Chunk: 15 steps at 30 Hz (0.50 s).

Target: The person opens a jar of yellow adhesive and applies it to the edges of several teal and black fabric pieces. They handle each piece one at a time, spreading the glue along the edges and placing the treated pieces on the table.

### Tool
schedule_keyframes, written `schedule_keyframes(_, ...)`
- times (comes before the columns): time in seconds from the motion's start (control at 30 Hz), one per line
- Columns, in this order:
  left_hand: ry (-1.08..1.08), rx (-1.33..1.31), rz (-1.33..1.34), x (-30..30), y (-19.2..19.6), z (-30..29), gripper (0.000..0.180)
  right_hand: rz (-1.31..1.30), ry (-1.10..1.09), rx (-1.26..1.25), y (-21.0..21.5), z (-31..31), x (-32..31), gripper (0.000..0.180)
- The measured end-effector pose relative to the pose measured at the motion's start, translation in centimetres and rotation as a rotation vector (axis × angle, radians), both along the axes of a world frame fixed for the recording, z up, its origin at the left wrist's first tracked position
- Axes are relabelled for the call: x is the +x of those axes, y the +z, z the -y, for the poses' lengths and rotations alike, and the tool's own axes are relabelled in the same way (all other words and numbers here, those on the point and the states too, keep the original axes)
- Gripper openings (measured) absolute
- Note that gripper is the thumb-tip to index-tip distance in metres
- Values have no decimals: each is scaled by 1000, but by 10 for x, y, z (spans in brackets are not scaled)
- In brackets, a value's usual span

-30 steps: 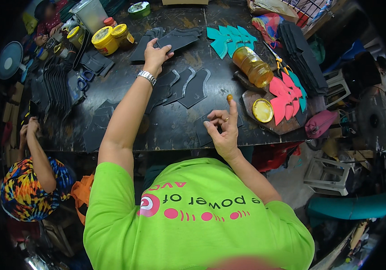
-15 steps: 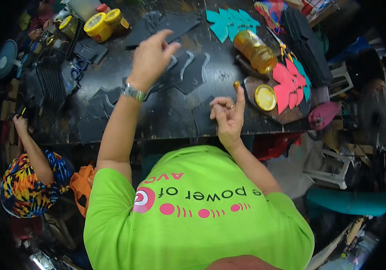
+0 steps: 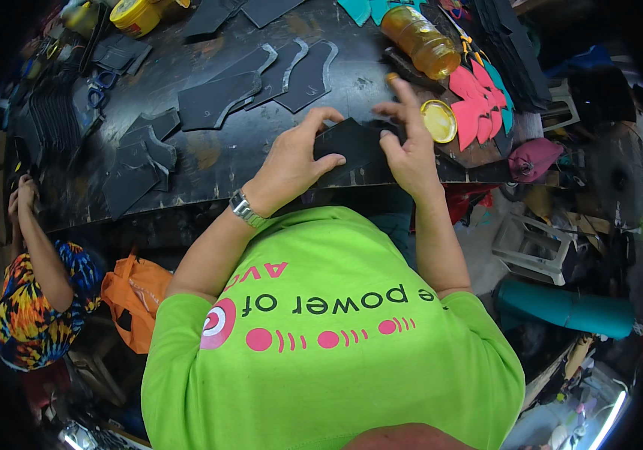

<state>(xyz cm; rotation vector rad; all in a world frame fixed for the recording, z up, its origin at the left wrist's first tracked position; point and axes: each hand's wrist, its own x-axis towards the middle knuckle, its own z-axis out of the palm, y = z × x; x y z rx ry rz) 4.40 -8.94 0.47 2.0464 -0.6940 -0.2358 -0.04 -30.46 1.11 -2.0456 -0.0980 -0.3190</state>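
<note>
A dark, flat cut piece [image 3: 353, 144] is at the table's near edge, between my two hands. My left hand [image 3: 291, 161], with a metal watch at the wrist, has its thumb and fingers curled about the left side of this piece. At its right side is my right hand [image 3: 414, 150], thumb close to the edge and index finger stretched out, with a brownish cap or coating on the fingertip. Its other fingers are slightly blurred. Beyond my left hand lie several black cut pieces [image 3: 216, 101] with pale curved edges.
Right of my hands are a yellow lid [image 3: 438, 121], a jar of amber stuff [image 3: 420, 43] lying on its side and pink cut pieces [image 3: 475, 101]. Smaller black pieces [image 3: 141, 154] and blue-handled scissors [image 3: 100, 88] lie left. A co-worker's arm [image 3: 44, 247] is at far left.
My left hand has come back toward me from over the black pieces to the dark piece. My right hand has turned and moved slightly right. The view has tilted nearer.
</note>
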Motion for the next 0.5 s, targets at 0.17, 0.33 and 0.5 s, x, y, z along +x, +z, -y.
schedule_keyframes(0.17,57,-709,-617,4,5,-4,66,-192,11,511,-7,-12,-9,82)
schedule_keyframes(0.33,-180,-917,-764,-1,4,-9,90,-55,-25,738,-10,-29,-10,89)
schedule_keyframes(0.5,-217,-859,-706,-17,-9,-9,143,-135,14,794,-6,-41,-13,91)
